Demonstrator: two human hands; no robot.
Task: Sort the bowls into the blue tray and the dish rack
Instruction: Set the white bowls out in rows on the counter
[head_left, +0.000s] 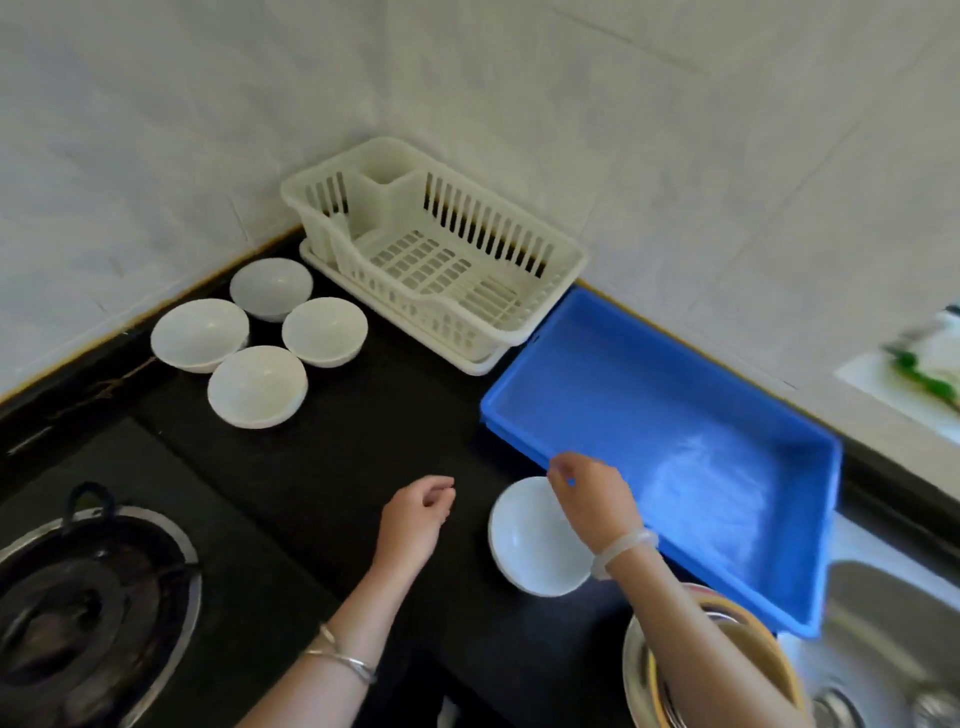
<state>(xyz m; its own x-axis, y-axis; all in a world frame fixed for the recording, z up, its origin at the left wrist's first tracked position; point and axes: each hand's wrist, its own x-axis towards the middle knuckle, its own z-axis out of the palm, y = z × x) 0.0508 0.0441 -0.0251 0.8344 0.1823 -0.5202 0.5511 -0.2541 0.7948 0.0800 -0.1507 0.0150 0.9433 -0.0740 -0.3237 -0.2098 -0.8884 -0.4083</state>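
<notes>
Right hand (592, 499) grip pinching white bowl (535, 545) rim, left hand (415, 514) grip slack, black counter (363, 441), white tiled corner walls (675, 130)

Person: 2 forearms in view, both bare from hand to frame edge.

Left arm: behind the left hand (415, 512), on the forearm, silver-coloured metal bangles (340, 656). 2 narrow bands can be made out, lying close together and meeting at the outer side. They are thin, polished and plain.

Right arm: just behind the right hand (592, 493), at the wrist, 1 white bangle (626, 548). It is thick and rounded, milky and translucent, with a smooth, unmarked surface.
</notes>
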